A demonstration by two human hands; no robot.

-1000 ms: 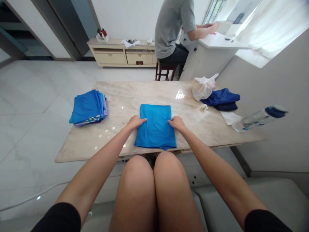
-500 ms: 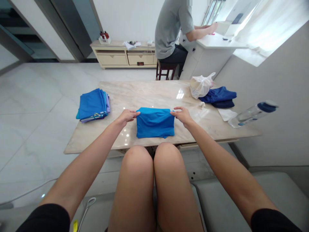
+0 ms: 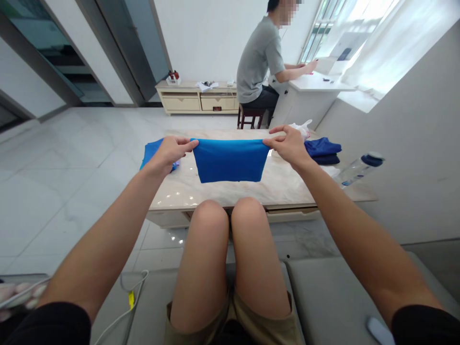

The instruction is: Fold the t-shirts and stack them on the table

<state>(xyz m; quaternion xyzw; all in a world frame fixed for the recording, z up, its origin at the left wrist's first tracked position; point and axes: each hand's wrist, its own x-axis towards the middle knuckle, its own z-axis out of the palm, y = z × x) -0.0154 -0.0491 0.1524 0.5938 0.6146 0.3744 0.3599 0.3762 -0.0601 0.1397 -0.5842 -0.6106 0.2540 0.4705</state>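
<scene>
A folded blue cloth (image 3: 232, 161) is stretched flat between my two hands, held up above the marble-topped table (image 3: 230, 195). My left hand (image 3: 176, 149) pinches its upper left corner, and my right hand (image 3: 287, 143) pinches the upper right corner with some fingers raised. The cloth's lower edge hangs free. Behind my left hand, partly hidden, lies a stack of folded blue and purple cloths (image 3: 150, 151). Dark blue cloths (image 3: 323, 147) lie beyond my right hand, beside a white plastic bag (image 3: 304, 128) that the hand partly covers.
A clear bottle with a blue lid (image 3: 359, 168) stands at the table's right end. Across the room a person in a grey shirt (image 3: 257, 57) sits on a stool at a white desk (image 3: 312, 84). A low cabinet (image 3: 187, 101) stands against the wall.
Both hands have lifted the blue cloth up off the table and drawn its upper corners further apart. The view has shifted, and my left hand now covers part of the cloth stack.
</scene>
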